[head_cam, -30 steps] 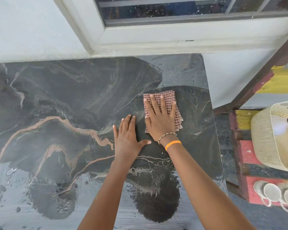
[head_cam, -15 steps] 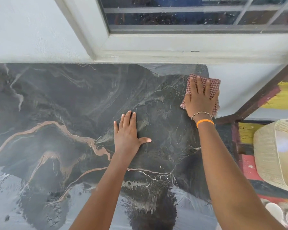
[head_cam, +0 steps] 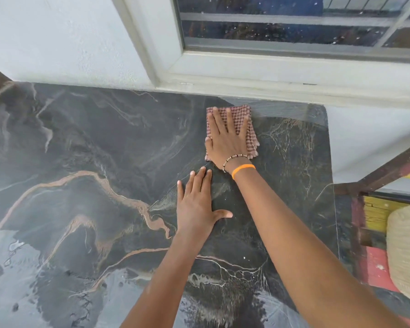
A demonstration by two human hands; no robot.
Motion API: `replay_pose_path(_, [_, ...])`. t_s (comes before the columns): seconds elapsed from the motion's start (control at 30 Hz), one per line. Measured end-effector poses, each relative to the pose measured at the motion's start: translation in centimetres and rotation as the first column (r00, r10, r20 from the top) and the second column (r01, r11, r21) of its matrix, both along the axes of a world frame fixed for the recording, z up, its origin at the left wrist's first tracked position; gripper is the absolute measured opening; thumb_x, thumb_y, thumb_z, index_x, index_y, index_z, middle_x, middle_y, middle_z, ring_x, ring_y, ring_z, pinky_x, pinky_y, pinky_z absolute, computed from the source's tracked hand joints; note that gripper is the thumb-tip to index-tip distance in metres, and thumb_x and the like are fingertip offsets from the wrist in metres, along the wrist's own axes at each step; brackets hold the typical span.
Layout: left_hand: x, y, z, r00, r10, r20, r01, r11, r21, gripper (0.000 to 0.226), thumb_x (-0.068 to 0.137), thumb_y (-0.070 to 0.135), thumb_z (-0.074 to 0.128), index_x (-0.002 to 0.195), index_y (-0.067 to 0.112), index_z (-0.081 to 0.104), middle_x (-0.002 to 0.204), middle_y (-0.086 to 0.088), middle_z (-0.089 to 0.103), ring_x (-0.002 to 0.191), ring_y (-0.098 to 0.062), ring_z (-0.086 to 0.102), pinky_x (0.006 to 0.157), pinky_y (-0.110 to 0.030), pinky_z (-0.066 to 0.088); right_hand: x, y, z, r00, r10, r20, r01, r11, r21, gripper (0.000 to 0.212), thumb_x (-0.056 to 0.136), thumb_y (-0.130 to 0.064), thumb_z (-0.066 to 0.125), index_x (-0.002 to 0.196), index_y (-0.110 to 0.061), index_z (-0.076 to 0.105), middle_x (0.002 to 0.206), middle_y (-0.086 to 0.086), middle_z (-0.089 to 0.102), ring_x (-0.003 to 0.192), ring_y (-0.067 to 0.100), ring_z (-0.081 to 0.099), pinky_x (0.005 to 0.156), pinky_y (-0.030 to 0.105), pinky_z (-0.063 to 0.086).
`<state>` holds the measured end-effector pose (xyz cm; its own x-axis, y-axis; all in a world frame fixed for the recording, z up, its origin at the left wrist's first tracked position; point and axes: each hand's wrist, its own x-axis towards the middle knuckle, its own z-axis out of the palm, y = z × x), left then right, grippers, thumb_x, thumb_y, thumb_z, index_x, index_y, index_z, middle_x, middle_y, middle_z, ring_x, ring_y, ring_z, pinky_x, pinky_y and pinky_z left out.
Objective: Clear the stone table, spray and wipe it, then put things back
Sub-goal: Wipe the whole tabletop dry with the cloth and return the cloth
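Observation:
The dark stone table (head_cam: 85, 162) with tan and white veins fills most of the view. A folded red-and-white checked cloth (head_cam: 251, 138) lies near the table's far edge, just under the window sill. My right hand (head_cam: 227, 140) lies flat on the cloth with fingers spread, pressing it onto the stone. My left hand (head_cam: 197, 204) rests palm down on the bare stone just in front of the cloth, fingers together and thumb out, holding nothing. A lighter wiped streak runs from the cloth toward the far right corner.
A white wall and window frame (head_cam: 246, 74) border the table's far edge. To the right stands a red and yellow painted wooden stand (head_cam: 374, 214) carrying a woven straw basket (head_cam: 405, 252). The table's near left shows glare or wet patches.
My right hand has slid the cloth left from the far right corner along the back edge, leaving a streak. My left hand stays planted; the view has shifted right.

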<state>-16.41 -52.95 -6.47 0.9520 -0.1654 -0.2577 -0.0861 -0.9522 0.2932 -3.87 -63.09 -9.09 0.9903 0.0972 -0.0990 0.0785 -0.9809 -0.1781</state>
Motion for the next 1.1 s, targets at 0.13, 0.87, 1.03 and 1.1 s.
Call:
replay_pose_path(0.13, [0.1, 0.3, -0.1, 1.0, -0.001, 0.0, 0.001, 1.0, 0.019, 0.108, 0.067, 0.063, 0.062, 0.147, 0.019, 0.005, 0.158, 0.005, 0.005, 0.146, -0.018, 0.0, 0.117, -0.043, -0.003, 4.4, 2.2, 0.5, 0.997, 0.075, -0.024, -0.074, 0.997, 0.021, 0.058, 0.095, -0.033, 0.028, 0.149, -0.029, 0.007, 0.159, -0.009, 0.004, 0.147, 0.023, 0.001, 0.112, 0.064, -0.004])
replay_pose_path(0.87, [0.2, -0.3, 0.0, 0.998, 0.033, -0.05, -0.031, 0.999, 0.029, 0.107, 0.069, 0.059, 0.064, 0.147, 0.019, 0.003, 0.158, 0.004, 0.003, 0.146, -0.019, -0.003, 0.117, -0.046, -0.004, -3.0, -16.2, -0.1, 0.823, -0.567, -0.043, 0.568, 0.821, 0.062, 0.056, 0.096, -0.025, 0.026, 0.149, -0.026, 0.009, 0.159, -0.008, 0.003, 0.147, 0.024, 0.002, 0.113, 0.058, 0.014])
replay_pose_path(1.03, [0.0, -0.1, -0.2, 0.999, 0.016, -0.029, -0.016, 1.0, -0.009, 0.103, 0.07, 0.059, 0.061, 0.147, 0.017, 0.007, 0.157, 0.001, 0.006, 0.146, -0.02, -0.002, 0.116, -0.048, -0.003, -9.9, -14.3, 0.0, 0.815, -0.578, -0.048, 0.58, 0.813, 0.051, 0.058, 0.094, -0.027, 0.03, 0.149, -0.026, 0.01, 0.159, -0.005, 0.008, 0.147, 0.025, 0.006, 0.112, 0.053, 0.02])
replay_pose_path(1.1, [-0.4, 0.0, -0.3, 1.0, 0.005, -0.005, -0.005, 0.999, -0.038, 0.099, 0.073, 0.06, 0.059, 0.147, 0.015, 0.009, 0.157, 0.0, 0.007, 0.146, -0.021, -0.002, 0.116, -0.048, -0.003, -13.9, -13.2, 0.0, 0.811, -0.583, -0.052, 0.585, 0.81, 0.046, 0.06, 0.093, -0.026, 0.032, 0.149, -0.027, 0.009, 0.159, -0.003, 0.01, 0.147, 0.026, 0.008, 0.112, 0.054, 0.021])
